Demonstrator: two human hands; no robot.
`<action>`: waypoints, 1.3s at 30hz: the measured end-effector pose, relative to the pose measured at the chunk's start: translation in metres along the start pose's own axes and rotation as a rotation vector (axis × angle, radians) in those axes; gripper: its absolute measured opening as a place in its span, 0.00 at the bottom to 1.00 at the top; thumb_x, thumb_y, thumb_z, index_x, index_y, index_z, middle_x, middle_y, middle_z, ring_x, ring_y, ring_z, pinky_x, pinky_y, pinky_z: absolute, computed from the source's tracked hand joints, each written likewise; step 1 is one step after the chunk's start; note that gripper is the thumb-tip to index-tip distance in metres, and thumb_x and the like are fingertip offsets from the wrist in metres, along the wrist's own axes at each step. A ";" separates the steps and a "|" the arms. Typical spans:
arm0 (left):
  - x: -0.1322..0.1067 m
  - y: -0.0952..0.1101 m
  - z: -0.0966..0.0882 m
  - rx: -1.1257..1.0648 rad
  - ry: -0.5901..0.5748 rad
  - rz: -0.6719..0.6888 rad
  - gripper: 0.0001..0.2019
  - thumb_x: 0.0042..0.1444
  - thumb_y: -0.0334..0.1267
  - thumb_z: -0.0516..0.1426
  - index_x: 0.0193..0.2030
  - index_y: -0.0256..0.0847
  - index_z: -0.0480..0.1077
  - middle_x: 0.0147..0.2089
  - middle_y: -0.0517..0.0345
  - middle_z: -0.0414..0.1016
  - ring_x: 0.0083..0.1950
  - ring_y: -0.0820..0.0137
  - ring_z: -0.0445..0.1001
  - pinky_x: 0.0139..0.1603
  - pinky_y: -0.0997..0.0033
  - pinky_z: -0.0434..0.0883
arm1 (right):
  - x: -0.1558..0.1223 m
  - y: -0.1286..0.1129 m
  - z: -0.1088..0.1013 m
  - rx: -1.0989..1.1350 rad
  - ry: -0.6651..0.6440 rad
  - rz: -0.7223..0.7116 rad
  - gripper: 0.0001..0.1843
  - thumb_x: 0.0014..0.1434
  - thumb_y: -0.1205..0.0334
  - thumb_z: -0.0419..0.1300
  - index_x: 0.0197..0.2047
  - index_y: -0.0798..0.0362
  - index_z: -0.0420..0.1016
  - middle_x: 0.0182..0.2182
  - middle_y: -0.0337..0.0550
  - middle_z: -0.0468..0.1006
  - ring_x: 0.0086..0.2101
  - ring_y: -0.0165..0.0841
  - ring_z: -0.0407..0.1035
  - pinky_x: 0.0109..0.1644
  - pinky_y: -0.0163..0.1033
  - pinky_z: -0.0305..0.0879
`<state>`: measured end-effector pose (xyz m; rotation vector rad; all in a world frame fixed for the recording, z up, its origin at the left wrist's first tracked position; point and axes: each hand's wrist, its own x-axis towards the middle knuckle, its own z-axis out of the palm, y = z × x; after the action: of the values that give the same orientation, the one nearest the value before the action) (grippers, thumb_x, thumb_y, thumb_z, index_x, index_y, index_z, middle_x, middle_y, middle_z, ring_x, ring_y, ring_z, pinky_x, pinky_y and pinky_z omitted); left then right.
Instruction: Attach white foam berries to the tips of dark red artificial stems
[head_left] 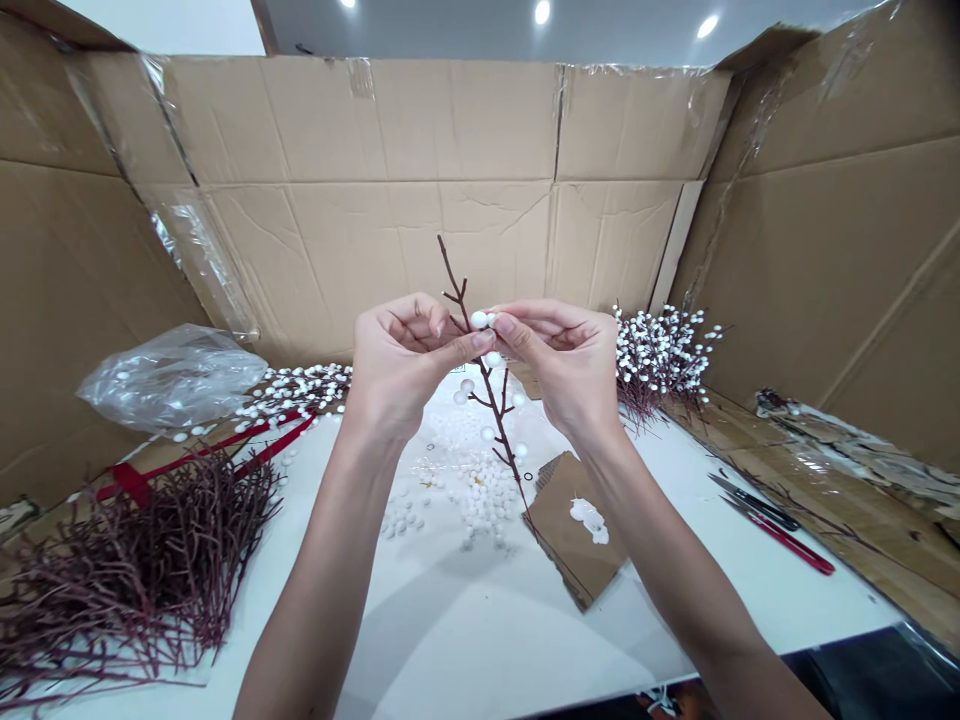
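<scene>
My left hand (409,360) pinches a thin brown artificial twig (491,400) that stands nearly upright above the table. Several white balls sit on its side stubs, while the stubs near its top are bare. In my right hand (566,355), thumb and forefinger are closed on a small white ball (492,319) against the twig. Another white ball (478,320) lies just left of it, between both hands' fingertips. Below the hands, loose white balls (484,500) are scattered on the table. A cardboard piece (574,555) bears a blob of white paste (590,520).
At the left lies a heap of bare brown twigs (150,570), with red ribbon (277,445) and a clear plastic bag (176,375) behind. White-berried twigs (664,350) stand back right. Scissors or tweezers with red handles (795,540) lie right. Cardboard walls (450,130) enclose the white table (442,640).
</scene>
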<state>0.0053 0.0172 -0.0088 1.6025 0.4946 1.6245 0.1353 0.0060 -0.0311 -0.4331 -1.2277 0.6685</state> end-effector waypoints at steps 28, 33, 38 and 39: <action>0.003 0.003 -0.010 -0.028 -0.002 -0.074 0.15 0.37 0.29 0.69 0.26 0.40 0.66 0.23 0.65 0.73 0.26 0.77 0.74 0.27 0.80 0.73 | 0.017 -0.016 -0.035 -0.055 -0.367 0.220 0.23 0.54 0.50 0.63 0.50 0.51 0.72 0.40 0.45 0.80 0.42 0.32 0.76 0.49 0.41 0.73; 0.009 0.005 -0.016 -0.073 0.160 -0.019 0.19 0.32 0.31 0.70 0.29 0.42 0.65 0.24 0.65 0.76 0.26 0.74 0.77 0.25 0.79 0.73 | 0.023 -0.011 -0.053 -0.535 -0.863 0.444 0.33 0.40 0.55 0.72 0.50 0.54 0.73 0.33 0.43 0.80 0.27 0.27 0.73 0.27 0.30 0.70; 0.013 0.006 -0.022 -0.098 0.239 0.016 0.20 0.31 0.32 0.71 0.29 0.43 0.67 0.25 0.64 0.78 0.25 0.76 0.75 0.29 0.79 0.74 | 0.020 0.001 -0.042 -0.537 -1.062 0.591 0.15 0.48 0.52 0.67 0.27 0.59 0.76 0.17 0.36 0.74 0.17 0.23 0.68 0.21 0.28 0.66; 0.014 0.006 -0.023 -0.101 0.238 0.013 0.19 0.31 0.31 0.71 0.29 0.43 0.67 0.27 0.64 0.79 0.25 0.76 0.75 0.30 0.78 0.74 | 0.019 0.003 -0.040 -0.504 -1.058 0.593 0.16 0.48 0.52 0.67 0.24 0.58 0.75 0.17 0.35 0.73 0.17 0.23 0.68 0.21 0.27 0.67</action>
<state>-0.0173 0.0293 0.0019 1.3480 0.5163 1.8314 0.1762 0.0225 -0.0311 -0.9464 -2.3323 1.1638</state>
